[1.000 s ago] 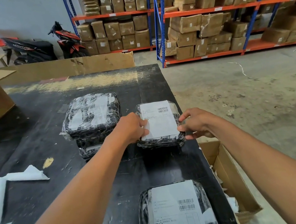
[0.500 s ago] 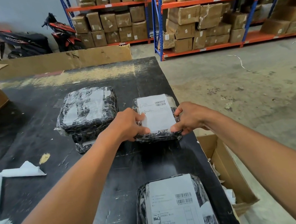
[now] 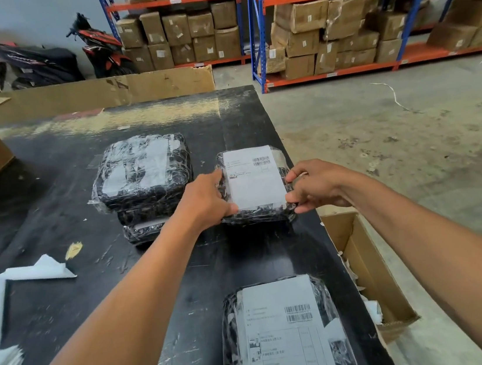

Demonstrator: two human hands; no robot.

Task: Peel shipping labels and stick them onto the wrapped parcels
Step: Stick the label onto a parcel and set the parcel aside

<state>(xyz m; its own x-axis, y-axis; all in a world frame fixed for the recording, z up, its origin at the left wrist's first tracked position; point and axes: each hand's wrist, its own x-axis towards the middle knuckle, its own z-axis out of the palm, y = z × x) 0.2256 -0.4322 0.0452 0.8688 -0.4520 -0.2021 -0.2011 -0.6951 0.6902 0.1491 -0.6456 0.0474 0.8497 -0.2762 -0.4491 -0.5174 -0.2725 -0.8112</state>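
The labelling step seems nearly done: left hand and right hand curl their fingers round the wrapped parcel at the worktop's far right, so its shipping label likely needs pressing flat next.

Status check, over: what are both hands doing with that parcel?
Copy: left hand grips parcel at left edge, right hand at right edge. White label flat on top. Nothing in the way.

Held black film-wrapped parcel with white rectangular paper label between left hand and right hand; similar black wrapped stack just left of grip.
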